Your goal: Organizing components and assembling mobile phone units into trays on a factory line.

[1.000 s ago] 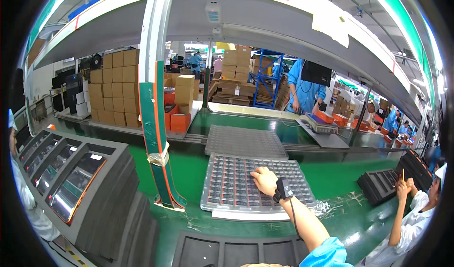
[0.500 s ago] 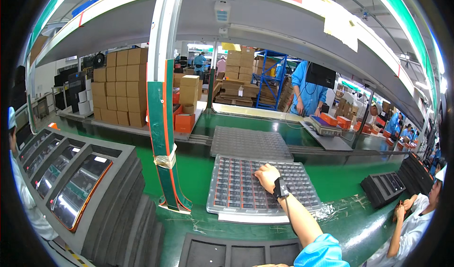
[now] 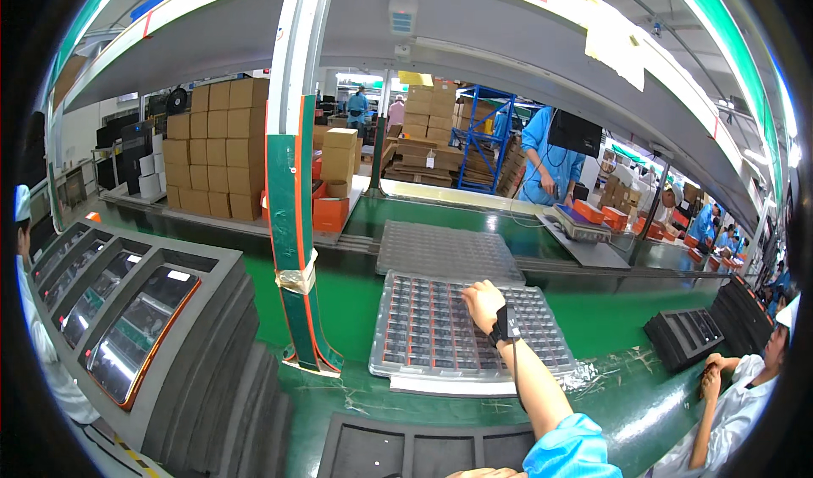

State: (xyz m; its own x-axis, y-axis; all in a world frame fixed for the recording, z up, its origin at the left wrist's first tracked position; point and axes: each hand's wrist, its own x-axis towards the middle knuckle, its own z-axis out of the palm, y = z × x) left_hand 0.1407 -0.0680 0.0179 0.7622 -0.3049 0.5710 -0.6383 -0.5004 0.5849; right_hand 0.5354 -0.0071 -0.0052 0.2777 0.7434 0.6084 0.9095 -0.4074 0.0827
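Note:
My right hand (image 3: pixel 483 305), with a black strap (image 3: pixel 506 324) round its wrist, reaches over a clear plastic tray (image 3: pixel 380 353). Many small dark parts with orange-red edges fill the tray's cells in rows. The fingers are bent together at the upper middle of the tray; whatever they grip is hidden. Only a sliver of my left hand (image 3: pixel 489 474) shows at the lower edge, its fingers out of sight. Between me and the tray lies a black foam tray (image 3: pixel 398 444) with large recesses.
Left, a stack of grey foam trays (image 3: pixel 199 342) holds glossy dark panels with orange rims (image 3: pixel 146 334). A green post (image 3: pixel 292 224) stands beside it. Behind the parts tray lies another clear tray (image 3: pixel 449 251). Black foam trays (image 3: pixel 686 336) and a co-worker (image 3: pixel 720 419) are at the right.
My right hand has shifted slightly away from me over the tray. A little more of my left hand shows at the lower edge. The co-worker at the right has moved their hands slightly.

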